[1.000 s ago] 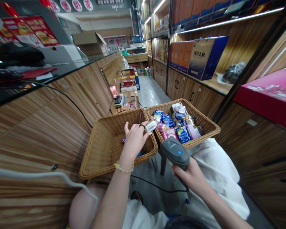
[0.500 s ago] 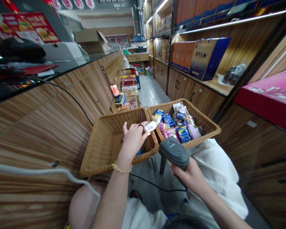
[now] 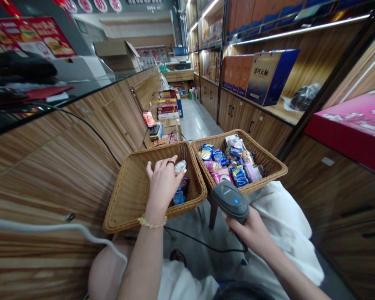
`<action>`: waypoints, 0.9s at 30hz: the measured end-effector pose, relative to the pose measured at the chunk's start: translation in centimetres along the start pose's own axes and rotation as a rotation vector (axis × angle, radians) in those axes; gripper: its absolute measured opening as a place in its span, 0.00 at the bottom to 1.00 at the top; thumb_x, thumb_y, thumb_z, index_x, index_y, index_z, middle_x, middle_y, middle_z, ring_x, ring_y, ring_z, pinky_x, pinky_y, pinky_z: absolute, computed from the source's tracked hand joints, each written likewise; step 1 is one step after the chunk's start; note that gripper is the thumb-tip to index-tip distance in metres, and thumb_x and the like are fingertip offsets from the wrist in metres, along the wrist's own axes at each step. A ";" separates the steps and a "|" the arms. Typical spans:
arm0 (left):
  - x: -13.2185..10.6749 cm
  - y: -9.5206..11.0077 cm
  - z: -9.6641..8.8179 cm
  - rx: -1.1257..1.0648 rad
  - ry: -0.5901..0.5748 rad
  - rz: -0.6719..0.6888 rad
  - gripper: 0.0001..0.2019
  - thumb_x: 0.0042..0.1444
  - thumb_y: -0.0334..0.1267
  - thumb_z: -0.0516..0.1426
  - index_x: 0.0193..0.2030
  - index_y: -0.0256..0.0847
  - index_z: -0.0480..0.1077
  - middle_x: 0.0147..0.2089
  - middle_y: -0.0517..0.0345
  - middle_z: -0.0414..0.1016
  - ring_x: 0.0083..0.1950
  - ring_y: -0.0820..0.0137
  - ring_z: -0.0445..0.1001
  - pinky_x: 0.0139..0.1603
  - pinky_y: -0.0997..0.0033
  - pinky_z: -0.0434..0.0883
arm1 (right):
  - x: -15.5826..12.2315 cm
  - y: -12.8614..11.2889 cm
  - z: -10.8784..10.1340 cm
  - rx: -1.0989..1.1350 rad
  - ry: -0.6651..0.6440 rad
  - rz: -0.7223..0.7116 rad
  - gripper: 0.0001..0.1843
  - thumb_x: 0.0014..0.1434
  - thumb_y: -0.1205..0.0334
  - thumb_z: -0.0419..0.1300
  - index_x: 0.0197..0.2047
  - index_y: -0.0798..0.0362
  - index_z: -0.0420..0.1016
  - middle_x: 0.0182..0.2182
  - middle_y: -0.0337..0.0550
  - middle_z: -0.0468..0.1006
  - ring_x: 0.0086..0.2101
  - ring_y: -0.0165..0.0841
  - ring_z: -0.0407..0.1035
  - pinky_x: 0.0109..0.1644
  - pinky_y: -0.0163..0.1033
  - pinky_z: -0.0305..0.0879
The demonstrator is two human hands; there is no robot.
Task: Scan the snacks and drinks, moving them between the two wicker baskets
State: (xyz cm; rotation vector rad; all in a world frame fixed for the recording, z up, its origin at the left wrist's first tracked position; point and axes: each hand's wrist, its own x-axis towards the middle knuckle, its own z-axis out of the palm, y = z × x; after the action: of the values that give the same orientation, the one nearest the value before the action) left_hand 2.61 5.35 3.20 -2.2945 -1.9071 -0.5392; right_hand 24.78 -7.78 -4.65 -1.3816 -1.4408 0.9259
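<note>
Head view | our left hand (image 3: pixel 163 183) at a small clear packet (image 3: pixel 180 166) above the left wicker basket (image 3: pixel 116 196) | our right hand (image 3: pixel 251 233) gripping a corded barcode scanner (image 3: pixel 229 201) | packaged goods (image 3: pixel 225 162) fill the right wicker basket (image 3: pixel 268 152)

The left hand (image 3: pixel 163 183) hides part of a small wrapped item (image 3: pixel 180 167); its label is unreadable.

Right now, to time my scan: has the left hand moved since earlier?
Yes: the left hand has shifted away from the rim between the wicker baskets, further over the emptier one.
</note>
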 end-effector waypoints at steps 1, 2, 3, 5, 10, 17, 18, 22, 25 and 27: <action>0.0 0.0 0.0 -0.004 -0.004 0.002 0.22 0.67 0.41 0.61 0.66 0.40 0.72 0.62 0.41 0.80 0.66 0.48 0.73 0.76 0.34 0.50 | 0.0 0.2 -0.1 0.002 -0.003 0.008 0.07 0.54 0.57 0.58 0.31 0.52 0.72 0.22 0.40 0.76 0.25 0.35 0.70 0.32 0.40 0.68; -0.1 0.2 0.0 -0.010 -0.010 0.012 0.22 0.67 0.41 0.61 0.66 0.40 0.72 0.62 0.41 0.80 0.66 0.48 0.73 0.76 0.34 0.49 | -0.1 0.3 -0.1 0.004 -0.005 0.015 0.08 0.54 0.57 0.58 0.31 0.52 0.72 0.22 0.41 0.76 0.25 0.35 0.70 0.32 0.40 0.68; -0.1 0.4 0.0 -0.019 -0.019 0.028 0.22 0.67 0.41 0.62 0.66 0.40 0.72 0.62 0.41 0.80 0.66 0.48 0.73 0.76 0.34 0.49 | -0.2 0.4 -0.2 0.006 -0.006 0.020 0.08 0.54 0.56 0.58 0.31 0.52 0.72 0.22 0.41 0.76 0.25 0.35 0.70 0.32 0.40 0.68; -0.1 1.0 0.0 -0.038 -0.039 0.066 0.21 0.67 0.41 0.62 0.65 0.41 0.73 0.62 0.43 0.80 0.67 0.49 0.72 0.76 0.33 0.49 | -0.3 0.6 -0.5 0.008 -0.004 0.028 0.08 0.54 0.56 0.58 0.31 0.51 0.72 0.22 0.41 0.76 0.25 0.35 0.71 0.32 0.40 0.68; 0.6 2.9 0.2 -0.072 -0.103 0.157 0.19 0.67 0.39 0.62 0.63 0.43 0.74 0.62 0.46 0.80 0.66 0.51 0.72 0.76 0.32 0.49 | -0.7 1.1 -1.4 0.017 0.012 0.052 0.08 0.54 0.55 0.58 0.30 0.50 0.71 0.21 0.40 0.75 0.23 0.35 0.70 0.30 0.39 0.67; 3.1 6.5 0.7 -0.053 -0.224 0.339 0.14 0.68 0.39 0.58 0.58 0.43 0.77 0.61 0.47 0.80 0.68 0.51 0.70 0.76 0.33 0.48 | -1.2 2.0 -2.3 0.061 0.018 0.082 0.08 0.55 0.55 0.59 0.32 0.50 0.70 0.22 0.40 0.76 0.24 0.35 0.71 0.30 0.39 0.69; 3.5 7.1 0.8 -0.043 -0.248 0.355 0.14 0.68 0.39 0.58 0.57 0.42 0.78 0.61 0.46 0.79 0.68 0.50 0.69 0.76 0.33 0.48 | -1.2 2.1 -2.5 0.064 0.021 0.082 0.08 0.55 0.55 0.59 0.32 0.50 0.70 0.22 0.40 0.76 0.23 0.34 0.71 0.30 0.38 0.69; 5.7 9.7 1.9 -0.031 -0.314 0.400 0.17 0.66 0.40 0.61 0.60 0.44 0.76 0.63 0.46 0.78 0.69 0.50 0.67 0.76 0.35 0.47 | -1.2 2.1 -2.7 0.071 0.035 0.078 0.07 0.54 0.56 0.58 0.31 0.50 0.70 0.21 0.39 0.75 0.23 0.33 0.70 0.29 0.37 0.68; 7.5 11.9 3.4 -0.038 -0.331 0.414 0.20 0.63 0.44 0.63 0.61 0.44 0.77 0.61 0.46 0.79 0.68 0.49 0.68 0.74 0.39 0.52 | -1.2 2.0 -2.8 0.066 0.041 0.071 0.07 0.54 0.56 0.58 0.30 0.50 0.70 0.21 0.39 0.75 0.23 0.33 0.70 0.29 0.37 0.67; 8.4 13.3 4.5 -0.039 -0.326 0.400 0.20 0.65 0.47 0.61 0.60 0.43 0.78 0.60 0.44 0.79 0.66 0.48 0.69 0.73 0.39 0.54 | -1.2 1.9 -2.8 0.068 0.040 0.070 0.07 0.54 0.56 0.58 0.30 0.51 0.71 0.20 0.39 0.75 0.23 0.34 0.70 0.29 0.37 0.67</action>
State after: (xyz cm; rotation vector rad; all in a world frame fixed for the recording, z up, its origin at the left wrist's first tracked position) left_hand 17.65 11.82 3.75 -2.8288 -1.4807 -0.1642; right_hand 28.04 -8.98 -5.73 -1.4000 -1.3266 0.9781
